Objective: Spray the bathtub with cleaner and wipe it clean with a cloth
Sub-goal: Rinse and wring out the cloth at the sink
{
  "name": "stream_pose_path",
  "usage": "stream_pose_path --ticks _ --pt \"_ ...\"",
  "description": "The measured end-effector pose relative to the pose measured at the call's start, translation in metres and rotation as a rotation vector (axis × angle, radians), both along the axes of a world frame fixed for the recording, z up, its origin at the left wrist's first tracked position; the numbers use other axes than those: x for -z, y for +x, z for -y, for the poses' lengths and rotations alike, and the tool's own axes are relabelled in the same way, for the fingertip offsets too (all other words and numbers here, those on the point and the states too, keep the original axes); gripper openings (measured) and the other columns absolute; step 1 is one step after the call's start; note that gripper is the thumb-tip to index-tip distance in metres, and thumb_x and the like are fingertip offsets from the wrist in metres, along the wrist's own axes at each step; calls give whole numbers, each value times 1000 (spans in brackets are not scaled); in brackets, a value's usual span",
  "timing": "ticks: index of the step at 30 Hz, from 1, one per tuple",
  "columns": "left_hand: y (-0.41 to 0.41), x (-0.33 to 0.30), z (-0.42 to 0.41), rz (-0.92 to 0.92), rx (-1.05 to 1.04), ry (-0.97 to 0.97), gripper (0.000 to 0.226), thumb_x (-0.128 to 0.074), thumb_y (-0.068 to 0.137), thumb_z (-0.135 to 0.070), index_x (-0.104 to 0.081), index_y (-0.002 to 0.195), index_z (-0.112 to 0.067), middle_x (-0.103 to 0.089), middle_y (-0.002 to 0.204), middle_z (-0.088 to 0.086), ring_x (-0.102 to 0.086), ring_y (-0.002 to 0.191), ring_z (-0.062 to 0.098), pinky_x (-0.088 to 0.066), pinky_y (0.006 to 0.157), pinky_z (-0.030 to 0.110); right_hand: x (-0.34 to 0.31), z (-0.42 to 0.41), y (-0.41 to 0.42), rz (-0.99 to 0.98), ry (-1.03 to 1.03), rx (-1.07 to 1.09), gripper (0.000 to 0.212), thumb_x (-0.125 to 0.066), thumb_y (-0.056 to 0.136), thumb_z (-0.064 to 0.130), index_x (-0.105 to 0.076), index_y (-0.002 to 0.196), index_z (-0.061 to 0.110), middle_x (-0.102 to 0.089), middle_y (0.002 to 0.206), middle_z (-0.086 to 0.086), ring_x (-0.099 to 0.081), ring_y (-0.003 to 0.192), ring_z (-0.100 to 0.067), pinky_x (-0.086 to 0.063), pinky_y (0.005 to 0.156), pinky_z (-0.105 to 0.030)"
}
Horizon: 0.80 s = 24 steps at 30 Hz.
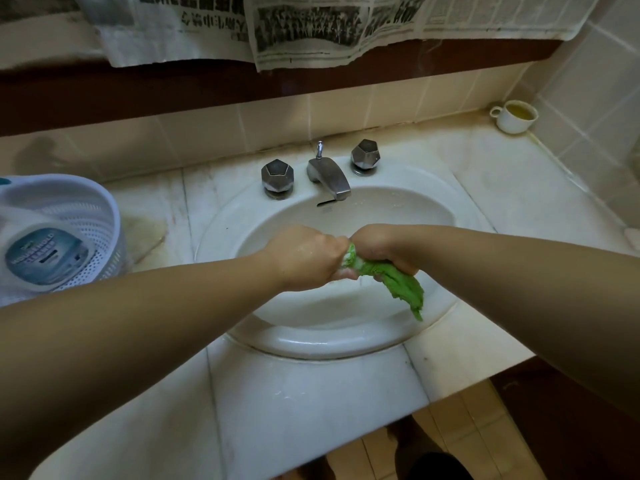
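— Both fists are clenched on the green terry cloth point(388, 275): our left hand point(304, 256) grips one end, our right hand point(384, 252) the other, knuckles nearly touching, with a loose tail hanging down past the right hand toward the basin's near rim.

— So we are wringing it?

— That is our reading. The cloth is bunched and twisted between the two hands, held over the bowl of the white oval ceramic sink point(322, 344). No bathtub shows anywhere here, so we judge this to be a rinse-and-wring step, either before wiping or between passes; we cannot tell which.

— What sits around us?

— Working outward: the pale marble counter point(311, 403) under our forearms, then on our left the white perforated plastic basket point(104, 233), in front of which shows a white bottle with a blue-grey cleaner label point(45, 254). We take that for the spray, though its nozzle is out of view. Past the hands stands the dull metal faucet point(329, 176), no water running from it, flanked by two faceted metal knobs. In the far right corner a white cup of yellowish liquid point(514, 116) sits on the counter, and sheets of newspaper point(311, 29) hang across the top.

— And next?

— We would keep twisting until the dripping stops, free one hand for the bottle, then carry both to the tub.
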<state>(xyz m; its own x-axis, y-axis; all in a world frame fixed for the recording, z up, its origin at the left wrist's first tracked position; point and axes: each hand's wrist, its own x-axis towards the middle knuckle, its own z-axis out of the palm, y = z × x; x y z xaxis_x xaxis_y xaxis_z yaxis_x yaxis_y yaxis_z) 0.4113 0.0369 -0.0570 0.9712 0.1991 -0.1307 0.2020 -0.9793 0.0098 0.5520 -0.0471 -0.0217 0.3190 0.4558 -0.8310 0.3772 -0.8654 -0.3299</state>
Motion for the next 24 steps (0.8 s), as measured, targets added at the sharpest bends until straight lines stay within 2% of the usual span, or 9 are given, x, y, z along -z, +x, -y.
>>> stream_pose_path --ticks 2,5,7,9,11,13,16,20,24 --pt "0 0 0 6 -11 18 56 -37 98 -72 -48 110 -19 -69 95 5 -64 86 34 -32 60 36 -1 0 -1 6 11 -2 25 -45 95 12 -53 72 12 -52 70 -7 -43 55 -20 -47 45 -21" --pt "-2 -3 -4 36 -65 -43 52 -44 96 -72 -49 107 -22 -69 98 3 -64 88 32 -32 63 36 -2 -3 -1 87 124 -31 23 -44 96 10 -56 77 10 -55 75 -11 -48 59 -23 -45 53 -26" --pt "-4 -8 -7 33 -138 -220 43 -54 95 -68 -49 105 -27 -66 93 0 -59 86 27 -31 65 36 -5 -3 0 138 213 -89 30 -38 103 18 -58 82 13 -59 84 -11 -54 69 -24 -46 62 -30" --pt "-11 -9 -11 42 -197 -486 40 -60 95 -61 -50 118 -29 -63 92 -4 -58 86 23 -36 68 36 -9 -1 0 136 338 -153 41 -32 110 37 -64 89 22 -66 98 -8 -61 84 -23 -50 78 -35" --pt "-22 -9 -18 69 -258 -750 36 -54 101 -53 -46 123 -25 -65 101 -2 -61 93 20 -47 78 39 -13 6 -1 7 475 -134 50 -31 108 54 -70 102 23 -70 105 -3 -65 95 -19 -50 90 -36" --pt "-34 -13 -21 117 -291 -902 22 -43 108 -43 -48 114 -22 -63 100 1 -60 90 14 -50 82 38 -14 15 -1 -73 567 -185 38 -46 104 55 -68 111 25 -71 106 2 -67 97 -15 -53 86 -30" --pt "-46 -28 -16 204 -337 -844 24 -38 111 -32 -56 103 -19 -63 90 4 -58 80 13 -48 76 36 -16 24 -4 26 622 -311 17 -67 98 40 -63 109 27 -69 98 4 -66 85 -12 -50 67 -20" --pt "-58 -34 -6 331 -410 -662 23 -47 104 -31 -65 93 -20 -64 85 -1 -58 81 15 -49 77 45 -23 21 -18 72 712 -334 16 -76 91 32 -62 99 30 -65 98 4 -64 85 -14 -53 73 -29" --pt "-78 -46 -5 492 -585 -758 15 -62 96 -31 -76 89 -31 -70 74 -3 -65 69 14 -53 64 36 -31 14 -34 128 795 -341 21 -81 85 34 -63 96 29 -67 92 7 -66 81 -11 -56 71 -32"
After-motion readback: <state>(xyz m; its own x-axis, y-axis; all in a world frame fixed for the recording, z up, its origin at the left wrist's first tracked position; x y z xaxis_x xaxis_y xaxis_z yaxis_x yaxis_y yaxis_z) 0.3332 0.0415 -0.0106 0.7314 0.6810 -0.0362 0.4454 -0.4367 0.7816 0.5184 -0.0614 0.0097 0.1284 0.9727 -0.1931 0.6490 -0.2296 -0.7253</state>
